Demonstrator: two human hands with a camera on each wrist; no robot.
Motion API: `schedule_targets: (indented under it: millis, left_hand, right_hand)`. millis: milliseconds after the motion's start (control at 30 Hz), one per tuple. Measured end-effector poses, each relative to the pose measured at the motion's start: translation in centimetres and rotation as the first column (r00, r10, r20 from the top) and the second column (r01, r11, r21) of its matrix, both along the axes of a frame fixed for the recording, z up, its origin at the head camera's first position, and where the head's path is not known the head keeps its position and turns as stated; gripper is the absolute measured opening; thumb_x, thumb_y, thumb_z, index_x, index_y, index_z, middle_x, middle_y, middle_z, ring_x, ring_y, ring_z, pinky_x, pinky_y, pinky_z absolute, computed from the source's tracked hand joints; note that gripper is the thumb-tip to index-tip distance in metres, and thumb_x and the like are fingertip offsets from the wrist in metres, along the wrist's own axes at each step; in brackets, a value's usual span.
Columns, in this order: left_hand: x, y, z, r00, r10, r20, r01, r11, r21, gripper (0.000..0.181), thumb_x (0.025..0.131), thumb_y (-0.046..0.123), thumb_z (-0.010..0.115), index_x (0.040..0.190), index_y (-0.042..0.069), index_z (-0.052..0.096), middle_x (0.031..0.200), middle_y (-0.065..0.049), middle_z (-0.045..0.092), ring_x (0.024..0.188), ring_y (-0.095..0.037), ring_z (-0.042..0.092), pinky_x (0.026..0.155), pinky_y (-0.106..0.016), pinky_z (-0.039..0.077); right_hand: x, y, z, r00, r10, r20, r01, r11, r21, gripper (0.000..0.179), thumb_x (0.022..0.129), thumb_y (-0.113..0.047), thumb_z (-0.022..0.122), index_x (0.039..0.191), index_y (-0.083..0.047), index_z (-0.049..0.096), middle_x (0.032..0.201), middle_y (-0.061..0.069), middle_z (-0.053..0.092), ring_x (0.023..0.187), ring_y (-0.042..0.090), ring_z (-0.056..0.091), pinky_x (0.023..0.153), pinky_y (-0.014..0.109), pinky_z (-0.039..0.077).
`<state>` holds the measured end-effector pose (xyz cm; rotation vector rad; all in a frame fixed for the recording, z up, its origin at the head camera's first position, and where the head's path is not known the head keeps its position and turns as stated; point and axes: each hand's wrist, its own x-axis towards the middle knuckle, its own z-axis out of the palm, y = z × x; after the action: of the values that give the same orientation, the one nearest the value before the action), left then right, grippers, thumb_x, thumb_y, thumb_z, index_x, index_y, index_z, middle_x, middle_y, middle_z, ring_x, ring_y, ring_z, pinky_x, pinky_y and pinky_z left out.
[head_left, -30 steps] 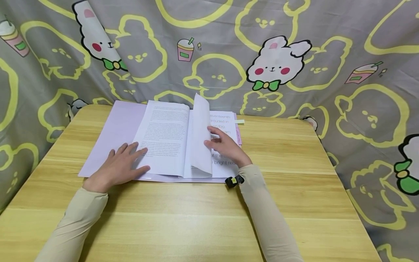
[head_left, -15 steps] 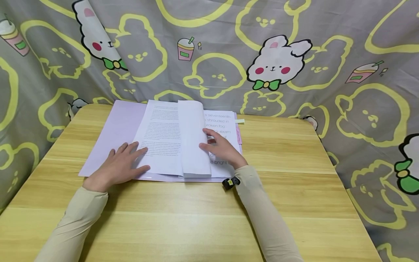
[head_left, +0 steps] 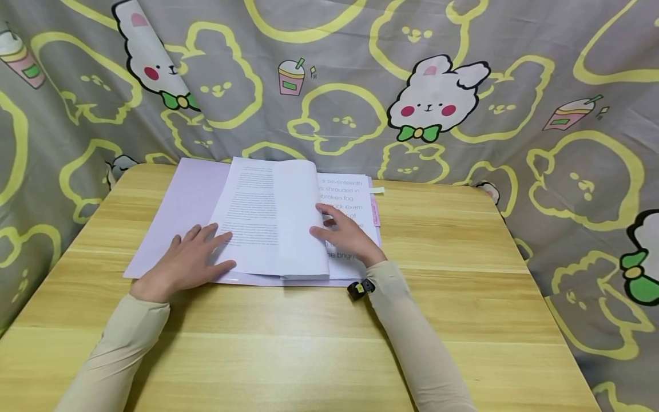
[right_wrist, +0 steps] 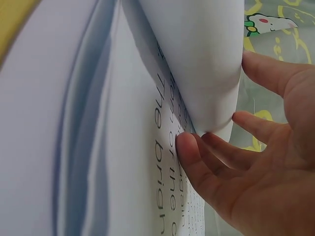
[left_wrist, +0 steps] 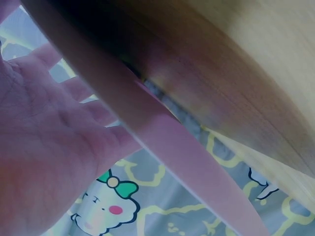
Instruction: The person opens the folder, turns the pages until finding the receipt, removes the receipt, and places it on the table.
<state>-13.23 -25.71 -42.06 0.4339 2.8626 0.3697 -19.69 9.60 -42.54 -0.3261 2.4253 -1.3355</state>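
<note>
A soft lavender folder (head_left: 177, 200) lies open on the table, holding a thick stack of printed pages. My left hand (head_left: 187, 258) rests spread over the lower left of the small-print page (head_left: 249, 200) and the folder's cover. A blank-sided leaf (head_left: 298, 223) curls over from the right and partly covers that page. At its curved right side, my right hand (head_left: 351, 236) touches it with bent, relaxed fingertips, thumb low over the large-print page (head_left: 344, 191). In the right wrist view, fingertips (right_wrist: 241, 118) meet the curled leaf (right_wrist: 206, 44) from outside.
The wooden table (head_left: 309, 343) extends in front of the folder and to both sides. A patterned grey curtain (head_left: 340, 63) hangs behind and around it. Pale green and pink tabs (head_left: 375, 212) stick out from the stack's right edge.
The leaf, standing nearly upright a second ago, has folded over leftward and now lies across part of the left page. My right hand has shifted slightly left; the left hand stays put.
</note>
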Motion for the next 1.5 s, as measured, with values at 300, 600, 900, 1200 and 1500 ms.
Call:
schedule_targets:
  millis: [300, 600, 900, 1200, 1500]
  left_hand:
    - [0.0, -0.1, 0.0, 1.0, -0.003, -0.003, 0.003, 1.0, -0.011, 0.084, 0.095, 0.067, 0.056, 0.155, 0.01, 0.044, 0.161, -0.03, 0.029, 0.144, -0.06, 0.022, 0.106, -0.083, 0.017]
    - [0.0, 0.0, 0.1, 1.0, -0.001, -0.003, 0.001, 1.0, -0.01, 0.082, 0.095, 0.065, 0.057, 0.155, 0.01, 0.044, 0.161, -0.03, 0.029, 0.144, -0.059, 0.022, 0.106, -0.083, 0.016]
    - [0.1, 0.0, 0.1, 1.0, 0.008, 0.002, -0.008, 1.0, 0.005, 0.078, 0.098, 0.063, 0.053, 0.155, 0.01, 0.044, 0.162, -0.028, 0.029, 0.146, -0.058, 0.021, 0.108, -0.083, 0.015]
    - [0.1, 0.2, 0.0, 1.0, 0.021, -0.005, -0.021, 1.0, 0.007, 0.079, 0.1, 0.064, 0.049, 0.156, 0.01, 0.042, 0.161, -0.027, 0.031, 0.145, -0.057, 0.023, 0.107, -0.081, 0.017]
    - [0.1, 0.1, 0.0, 1.0, 0.015, -0.006, -0.015, 1.0, 0.011, 0.082, 0.099, 0.065, 0.051, 0.157, 0.008, 0.04, 0.16, -0.027, 0.031, 0.145, -0.057, 0.023, 0.107, -0.081, 0.017]
  right_hand:
    - [0.1, -0.5, -0.2, 1.0, 0.009, -0.006, -0.009, 1.0, 0.0, 0.068, 0.098, -0.041, 0.069, 0.158, -0.027, 0.04, 0.152, 0.004, 0.049, 0.136, 0.026, 0.049, 0.11, 0.049, 0.042]
    - [0.2, -1.0, -0.2, 0.999, 0.027, -0.033, -0.026, 1.0, 0.01, 0.069, 0.098, -0.036, 0.07, 0.158, -0.022, 0.04, 0.15, 0.008, 0.05, 0.134, 0.026, 0.049, 0.111, 0.047, 0.042]
    - [0.6, -1.6, -0.3, 0.997, 0.047, -0.067, -0.045, 0.999, 0.025, 0.071, 0.097, -0.035, 0.071, 0.158, -0.02, 0.039, 0.145, 0.011, 0.052, 0.132, 0.026, 0.05, 0.109, 0.046, 0.043]
    - [0.8, -2.2, -0.6, 0.992, 0.084, -0.098, -0.083, 0.996, 0.013, 0.071, 0.098, -0.034, 0.07, 0.159, -0.015, 0.038, 0.151, 0.014, 0.048, 0.136, 0.029, 0.048, 0.113, 0.047, 0.04]
    - [1.1, -3.3, -1.0, 0.985, 0.118, -0.126, -0.108, 0.991, 0.083, 0.069, 0.099, -0.034, 0.068, 0.158, -0.014, 0.04, 0.162, 0.008, 0.041, 0.152, 0.026, 0.033, 0.123, 0.042, 0.028]
